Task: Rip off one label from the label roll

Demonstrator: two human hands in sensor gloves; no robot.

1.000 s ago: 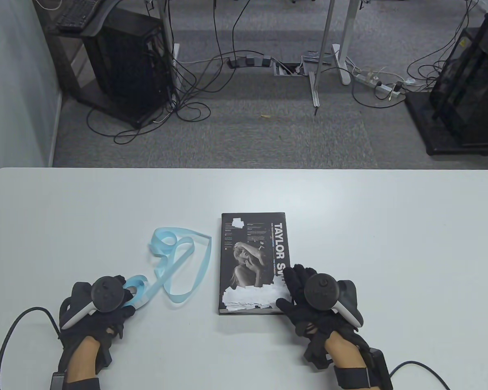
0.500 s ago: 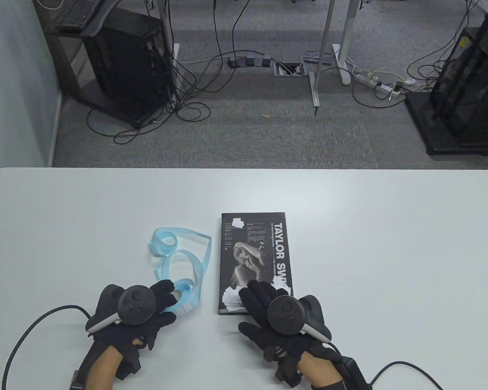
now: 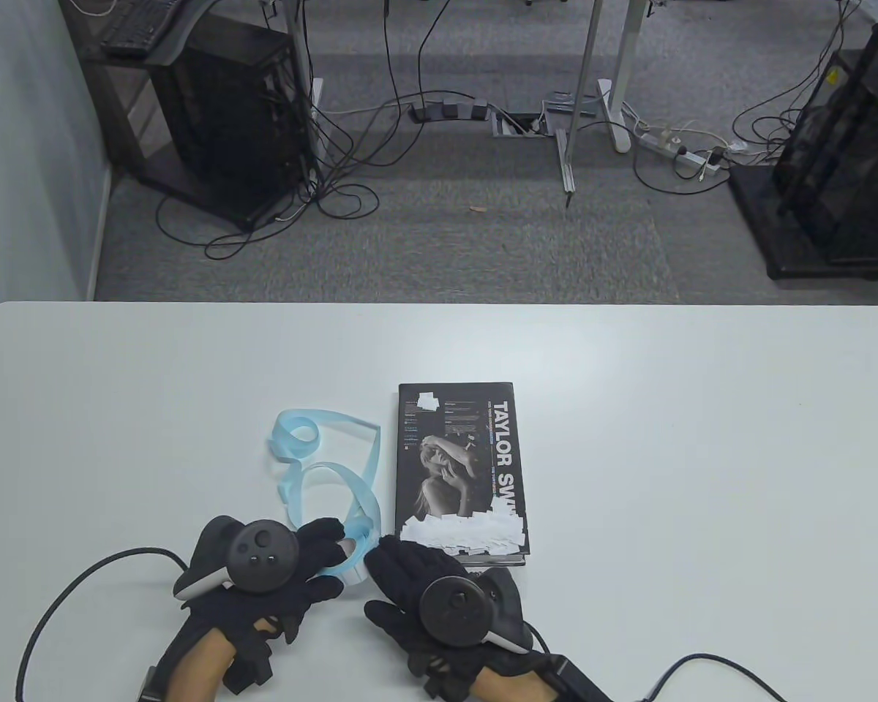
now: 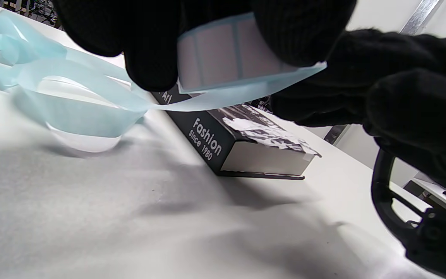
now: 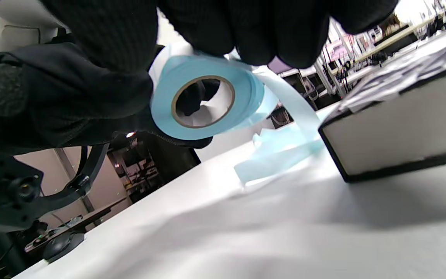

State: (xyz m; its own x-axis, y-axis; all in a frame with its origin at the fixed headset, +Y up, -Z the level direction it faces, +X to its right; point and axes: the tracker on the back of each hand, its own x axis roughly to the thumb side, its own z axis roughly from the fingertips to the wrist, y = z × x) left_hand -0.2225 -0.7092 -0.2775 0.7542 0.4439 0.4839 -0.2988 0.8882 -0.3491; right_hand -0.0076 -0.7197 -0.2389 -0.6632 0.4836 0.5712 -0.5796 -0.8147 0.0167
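At the bottom of the table view we see the left hand [image 3: 263, 578] in the lower left and the right hand [image 3: 439, 599] just right of it, both near the table's [image 3: 702, 439] front edge; the two hands meet at the label roll [image 3: 351, 559], which sits between them, a little left of the lower middle of the frame. In the left wrist view the left hand's fingers [image 4: 145, 50] are closed on the roll from both sides, and white labels on the blue backing show between them; the roll is held above the table there. The right hand's fingers [image 5: 277, 35] lie together and reach to the roll's top edge; we cannot tell if they pinch a label or only touch it. In the right wrist view the roll shows its brown cardboard core, in the upper middle of the frame. From the roll a long blue backing strip [image 3: 322, 453] runs up the frame in loose loops on the table; just right of it lies a black book [image 3: 457, 461], with many white labels [image 3: 461, 534] stuck on its near end.
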